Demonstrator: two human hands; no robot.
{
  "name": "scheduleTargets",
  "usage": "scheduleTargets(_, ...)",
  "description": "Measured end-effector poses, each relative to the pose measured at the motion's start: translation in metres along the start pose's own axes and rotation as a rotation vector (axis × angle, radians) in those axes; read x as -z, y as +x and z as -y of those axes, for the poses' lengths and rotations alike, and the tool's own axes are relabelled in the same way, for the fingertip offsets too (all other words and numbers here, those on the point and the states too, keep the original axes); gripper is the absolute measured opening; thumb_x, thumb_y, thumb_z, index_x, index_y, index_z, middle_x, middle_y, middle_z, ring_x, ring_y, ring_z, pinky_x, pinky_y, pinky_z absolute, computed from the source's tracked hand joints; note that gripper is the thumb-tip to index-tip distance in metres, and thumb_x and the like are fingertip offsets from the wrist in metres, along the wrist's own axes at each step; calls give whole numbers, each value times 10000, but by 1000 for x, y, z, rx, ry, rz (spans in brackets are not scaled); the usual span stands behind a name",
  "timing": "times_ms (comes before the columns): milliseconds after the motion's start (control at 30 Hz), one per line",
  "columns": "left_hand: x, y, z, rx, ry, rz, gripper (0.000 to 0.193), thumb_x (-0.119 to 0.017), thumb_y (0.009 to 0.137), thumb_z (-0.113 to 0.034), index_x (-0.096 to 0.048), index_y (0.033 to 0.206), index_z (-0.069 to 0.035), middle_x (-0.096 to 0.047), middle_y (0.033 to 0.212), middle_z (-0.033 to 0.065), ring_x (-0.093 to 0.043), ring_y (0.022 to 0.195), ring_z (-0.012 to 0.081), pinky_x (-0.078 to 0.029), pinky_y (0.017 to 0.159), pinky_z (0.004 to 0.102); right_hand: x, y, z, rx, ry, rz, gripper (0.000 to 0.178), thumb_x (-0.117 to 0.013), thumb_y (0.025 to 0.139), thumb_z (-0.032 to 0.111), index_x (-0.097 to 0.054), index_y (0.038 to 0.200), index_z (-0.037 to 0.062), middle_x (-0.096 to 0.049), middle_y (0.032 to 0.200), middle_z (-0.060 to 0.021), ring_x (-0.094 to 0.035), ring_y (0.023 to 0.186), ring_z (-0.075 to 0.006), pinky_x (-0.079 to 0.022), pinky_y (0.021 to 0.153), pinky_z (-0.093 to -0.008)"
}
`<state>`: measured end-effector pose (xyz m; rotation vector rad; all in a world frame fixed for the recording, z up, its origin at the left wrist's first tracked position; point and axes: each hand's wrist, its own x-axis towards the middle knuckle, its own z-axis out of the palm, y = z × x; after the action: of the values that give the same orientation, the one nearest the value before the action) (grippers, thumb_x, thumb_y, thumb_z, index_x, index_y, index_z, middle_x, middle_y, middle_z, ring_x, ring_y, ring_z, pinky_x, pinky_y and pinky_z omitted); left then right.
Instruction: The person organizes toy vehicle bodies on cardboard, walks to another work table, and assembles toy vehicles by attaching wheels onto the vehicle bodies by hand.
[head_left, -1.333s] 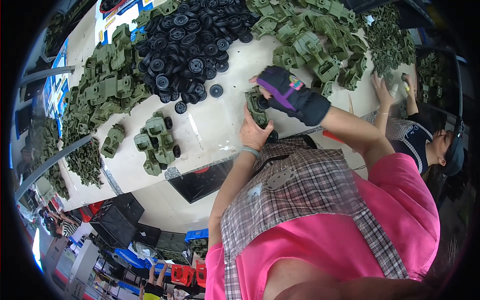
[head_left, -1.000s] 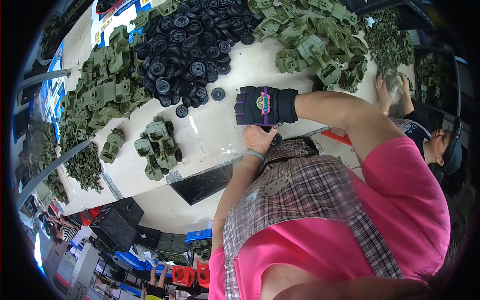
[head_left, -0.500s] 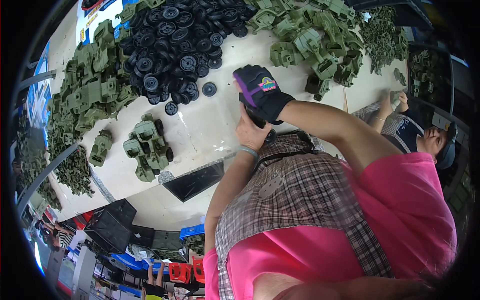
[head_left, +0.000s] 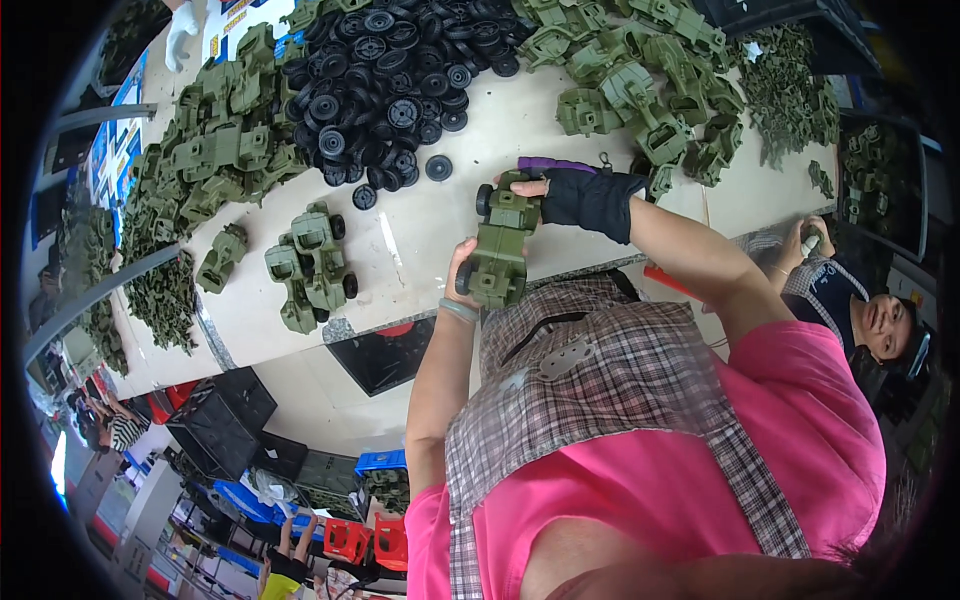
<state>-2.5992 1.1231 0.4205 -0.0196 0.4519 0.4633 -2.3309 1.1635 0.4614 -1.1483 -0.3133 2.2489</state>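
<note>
Between my two hands is a green toy truck [head_left: 500, 248], held just above the table's near edge, with black wheels showing along its left side. My bare left hand [head_left: 460, 268], with a pale band at the wrist, grips its near end by the lower wheel. My right hand [head_left: 575, 195], in a black and purple fingerless glove, is closed round the far end, thumb on top. To the left on the table stand green toy trucks [head_left: 312, 262] with black wheels. Beside them lies a single green truck part [head_left: 222, 257].
A heap of black wheels [head_left: 385, 95] lies ahead, with a loose wheel [head_left: 438, 167] near it. Green body parts are piled at left [head_left: 215, 140] and right [head_left: 640, 75]. Small green pieces [head_left: 790, 100] lie far right. A co-worker [head_left: 850, 300] sits at right.
The toy truck, earlier mostly hidden behind my hands, now shows its top. My gloved hand has turned and moved right; my left hand has shifted left and nearer.
</note>
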Motion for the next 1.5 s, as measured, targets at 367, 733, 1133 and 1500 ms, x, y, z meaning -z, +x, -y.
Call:
scheduleTargets(367, -37, -18, -25, -621, 1919, -577, 716, -820, 872, -336, -544, 1485, -90, -611, 1359, 166, -537, 1324, 365, -442, 1111, 503, 3, -19, 31, 324, -1150, -454, 412, -712, 984, 408, -645, 1132, 29, -680, 992, -113, -654, 931, -293, -533, 863, -426)
scheduleTargets(733, -47, 2, 3, -558, 2217, -682, 756, -848, 747, -210, -548, 1441, -183, -545, 1400, 106, -416, 1418, 369, -376, 1112, 552, -71, 93, 61, 789, -1738, -168, 493, -702, 897, 202, -585, 1340, 20, -643, 1265, -235, -595, 1199, -433, -494, 1022, -475)
scheduleTargets(1133, -51, 6, 6, -525, 2361, -600, 718, -907, 689, -248, -614, 1340, -168, -644, 1287, 64, -492, 1367, 339, -470, 1051, 510, -22, -47, 61, 678, -1730, 167, 463, -820, 784, 160, -644, 1196, 45, -661, 1077, -160, -642, 1017, -394, -520, 890, -457)
scheduleTargets(1500, -47, 14, 2, -530, 2350, -606, 746, -906, 684, -236, -588, 1354, -151, -649, 1290, 81, -496, 1371, 338, -477, 1047, 507, -35, -50, 52, 639, -2065, 134, 438, -749, 777, 257, -678, 1178, 95, -678, 1088, -137, -658, 1059, -355, -533, 938, -463)
